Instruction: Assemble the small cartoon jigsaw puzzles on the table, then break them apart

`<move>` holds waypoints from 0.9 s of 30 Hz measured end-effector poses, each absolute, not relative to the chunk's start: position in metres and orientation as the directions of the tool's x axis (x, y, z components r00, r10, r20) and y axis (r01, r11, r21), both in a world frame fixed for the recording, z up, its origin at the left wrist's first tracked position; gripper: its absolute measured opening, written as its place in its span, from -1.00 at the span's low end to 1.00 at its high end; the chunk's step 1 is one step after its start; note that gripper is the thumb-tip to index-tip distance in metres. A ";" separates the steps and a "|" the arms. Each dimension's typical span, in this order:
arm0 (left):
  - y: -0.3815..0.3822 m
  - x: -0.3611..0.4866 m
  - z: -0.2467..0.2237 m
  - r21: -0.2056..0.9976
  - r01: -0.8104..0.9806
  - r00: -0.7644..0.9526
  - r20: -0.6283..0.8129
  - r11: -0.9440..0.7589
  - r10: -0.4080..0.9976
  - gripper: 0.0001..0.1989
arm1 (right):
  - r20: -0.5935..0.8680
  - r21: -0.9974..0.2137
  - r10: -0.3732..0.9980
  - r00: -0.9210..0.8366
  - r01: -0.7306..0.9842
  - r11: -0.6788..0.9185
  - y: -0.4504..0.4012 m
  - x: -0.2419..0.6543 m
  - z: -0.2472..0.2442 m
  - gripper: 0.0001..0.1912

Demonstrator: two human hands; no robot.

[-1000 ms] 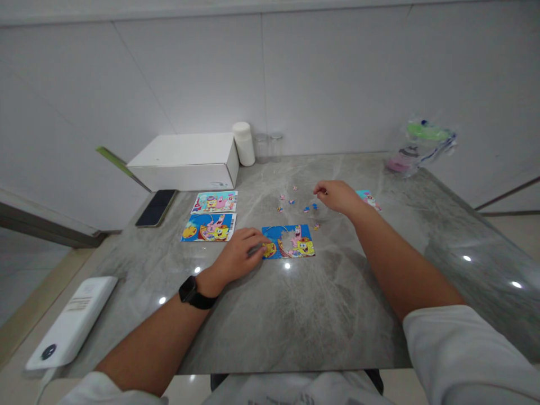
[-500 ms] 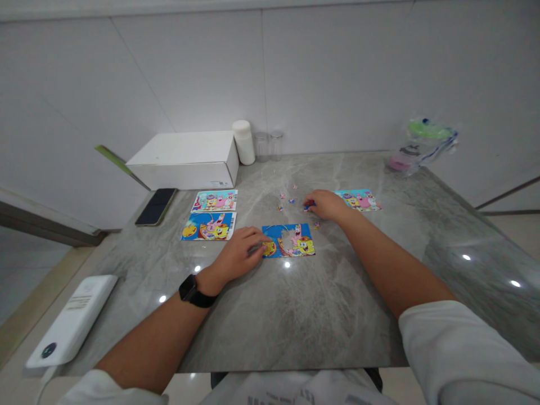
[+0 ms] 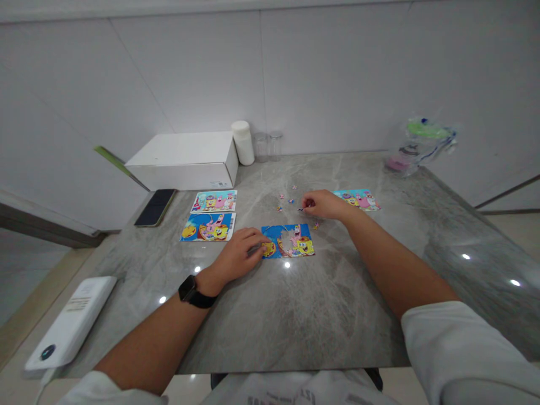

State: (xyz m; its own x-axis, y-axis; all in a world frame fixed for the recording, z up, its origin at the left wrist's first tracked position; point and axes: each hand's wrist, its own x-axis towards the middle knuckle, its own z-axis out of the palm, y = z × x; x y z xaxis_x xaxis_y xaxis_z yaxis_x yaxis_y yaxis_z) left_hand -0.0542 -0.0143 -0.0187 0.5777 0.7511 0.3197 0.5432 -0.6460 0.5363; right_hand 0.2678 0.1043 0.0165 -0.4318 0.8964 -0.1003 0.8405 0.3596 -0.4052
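On the grey worktop [image 3: 261, 315], seen from the camera on your head, your left hand [image 3: 242, 256] lies palm down, loosely spread, holding nothing, with its fingertips on the left edge of the blue puzzle [image 3: 306, 248]. That puzzle lies flat in front of you, a ragged gap near its middle. Beyond its far right corner, your right hand [image 3: 324, 204] is low, its fingers drawn in narrow, with a small dark piece [image 3: 301, 210] at their tips; you cannot tell from here whether it is gripped or lying on the surface. Four loose pieces [image 3: 291, 201] are scattered to the left of that hand, and one more piece [image 3: 316, 225] is just beside the puzzle's right end. A picture card [image 3: 358, 199] lies partly behind your right wrist. Left of the puzzle, two picture sheets [image 3: 208, 226] lie one beyond the other, with a phone [image 3: 155, 208] farther left. At the back are a white box [image 3: 181, 152], a white bottle [image 3: 243, 145] and two clear glasses [image 3: 275, 147]; a clear plastic bag [image 3: 426, 143] is at the far right.
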 end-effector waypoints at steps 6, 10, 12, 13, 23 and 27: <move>-0.014 -0.054 -0.019 0.533 0.536 0.588 0.320 -0.654 0.743 -0.78 | -0.151 -0.713 0.844 -0.515 0.648 0.268 0.098 0.260 0.022 -0.78; -0.014 -0.054 -0.020 0.530 0.537 0.596 0.312 -0.656 0.740 -0.77 | -0.175 -0.784 0.806 -0.565 0.576 0.234 0.097 0.260 0.025 -0.72; -0.014 -0.054 -0.020 0.528 0.537 0.601 0.307 -0.657 0.738 -0.77 | -0.177 -0.780 0.801 -0.572 0.577 0.241 0.096 0.260 0.028 -0.72; -0.014 -0.055 -0.020 0.527 0.537 0.604 0.305 -0.658 0.737 -0.77 | -0.175 -0.774 0.800 -0.575 0.582 0.249 0.095 0.259 0.030 -0.73; -0.013 -0.055 -0.020 0.527 0.518 0.621 0.310 -0.674 0.720 -0.79 | -0.235 -0.710 0.740 -0.630 0.631 0.312 0.098 0.255 0.015 -0.70; -0.013 -0.054 -0.019 0.523 0.519 0.628 0.303 -0.675 0.717 -0.79 | -0.252 -0.689 0.720 -0.646 0.643 0.335 0.098 0.253 0.005 -0.75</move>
